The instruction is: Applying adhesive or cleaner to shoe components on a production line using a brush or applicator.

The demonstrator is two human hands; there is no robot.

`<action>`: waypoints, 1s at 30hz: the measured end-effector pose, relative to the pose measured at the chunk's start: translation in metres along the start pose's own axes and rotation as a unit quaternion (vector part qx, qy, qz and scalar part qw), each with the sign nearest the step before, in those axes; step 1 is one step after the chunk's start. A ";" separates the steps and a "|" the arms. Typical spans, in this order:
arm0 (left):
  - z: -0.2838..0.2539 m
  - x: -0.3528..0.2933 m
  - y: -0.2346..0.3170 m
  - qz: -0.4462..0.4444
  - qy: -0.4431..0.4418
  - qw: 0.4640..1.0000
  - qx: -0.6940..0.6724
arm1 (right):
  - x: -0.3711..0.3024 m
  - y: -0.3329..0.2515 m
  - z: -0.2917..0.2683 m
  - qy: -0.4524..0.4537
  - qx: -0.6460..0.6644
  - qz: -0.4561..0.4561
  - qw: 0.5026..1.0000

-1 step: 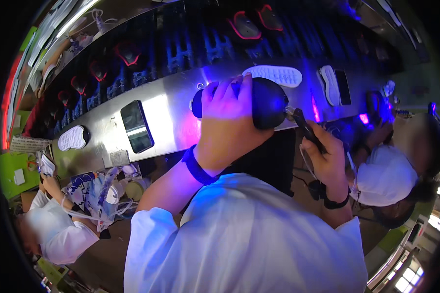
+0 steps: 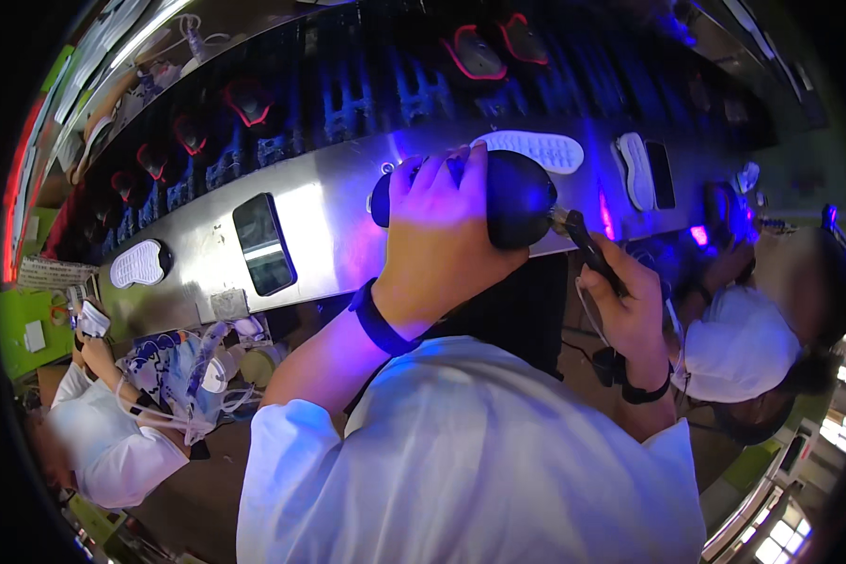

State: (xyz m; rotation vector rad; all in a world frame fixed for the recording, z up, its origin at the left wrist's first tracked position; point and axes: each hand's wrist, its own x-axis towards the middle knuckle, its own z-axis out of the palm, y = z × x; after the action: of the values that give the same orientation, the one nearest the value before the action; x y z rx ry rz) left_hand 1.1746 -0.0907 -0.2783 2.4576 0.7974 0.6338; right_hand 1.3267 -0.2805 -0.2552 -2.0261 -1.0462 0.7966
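My left hand (image 2: 434,221) is wrapped over the middle of a black shoe upper (image 2: 522,202), holding it above the front edge of the metal bench. The shoe's smooth rounded end sticks out on the right, and its other end shows left of my fingers. In my right hand (image 2: 632,296), the fingers are closed around a dark-handled tool (image 2: 592,254). The tool's short metal tip (image 2: 560,218) meets or nearly meets the rounded end; whether it touches, I cannot tell. A white shoe sole (image 2: 540,151) lies just behind the shoe.
A phone (image 2: 264,246) and another white sole (image 2: 137,264) lie on the metal bench (image 2: 334,202) to the left. More soles (image 2: 635,171) stand at right beside a dark phone (image 2: 661,175). Behind runs a dark conveyor carrying red-edged shoes (image 2: 477,54). People work on both sides.
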 end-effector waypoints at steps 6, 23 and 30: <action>-0.008 0.023 -0.023 -0.040 -0.068 0.997 -0.010 | 0.042 -0.002 0.014 0.032 -0.017 -0.087 0.996; -0.046 -0.037 -0.078 -0.013 -0.194 0.969 -0.155 | 0.071 -0.027 0.005 -0.038 0.215 -0.027 0.976; -0.051 -0.034 -0.040 0.013 -0.218 0.936 -0.277 | 0.056 -0.026 -0.006 -0.076 0.204 -0.086 0.972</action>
State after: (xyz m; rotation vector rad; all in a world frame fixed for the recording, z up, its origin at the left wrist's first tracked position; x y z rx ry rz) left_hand 1.1053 -0.0687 -0.2699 1.9745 0.3452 0.2489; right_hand 1.3476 -0.2239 -0.2420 -1.5275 -1.0272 0.9936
